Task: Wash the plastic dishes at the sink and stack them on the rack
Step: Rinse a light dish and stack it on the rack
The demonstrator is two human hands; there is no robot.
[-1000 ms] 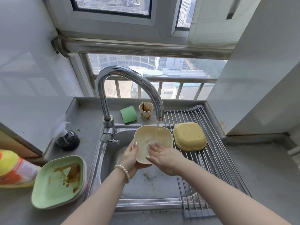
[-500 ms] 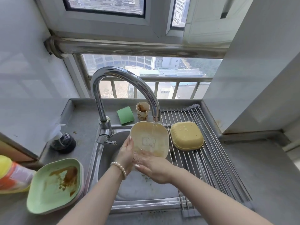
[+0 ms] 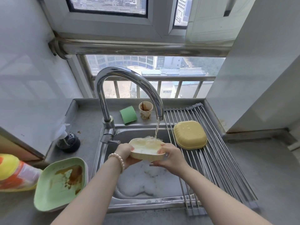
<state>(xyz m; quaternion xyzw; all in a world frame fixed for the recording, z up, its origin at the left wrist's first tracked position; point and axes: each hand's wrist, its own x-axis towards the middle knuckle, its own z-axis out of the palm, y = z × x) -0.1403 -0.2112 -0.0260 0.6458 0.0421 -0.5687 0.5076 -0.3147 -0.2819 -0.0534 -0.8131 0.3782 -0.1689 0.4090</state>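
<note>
A cream plastic dish (image 3: 146,151) is held level over the sink (image 3: 138,202), open side up, under the running faucet (image 3: 126,82). Water pools in it. My left hand (image 3: 125,154) grips its left rim with the thumb on top. My right hand (image 3: 170,159) grips its right rim the same way. A yellow dish (image 3: 190,134) lies upside down on the metal roll-up rack (image 3: 215,161) to the right. A green dish (image 3: 60,184) smeared with brown sauce sits on the counter to the left of the sink.
A green sponge (image 3: 128,114) and a stained paper cup (image 3: 145,110) stand behind the sink. A dark soap dispenser (image 3: 68,142) sits at the left, and a yellow-orange bottle (image 3: 14,174) lies at the far left edge. Foam covers the sink bottom.
The cream dish has gone from tilted up on edge to lying flat under the stream. My right hand stopped rubbing its inside and took hold of its right rim.
</note>
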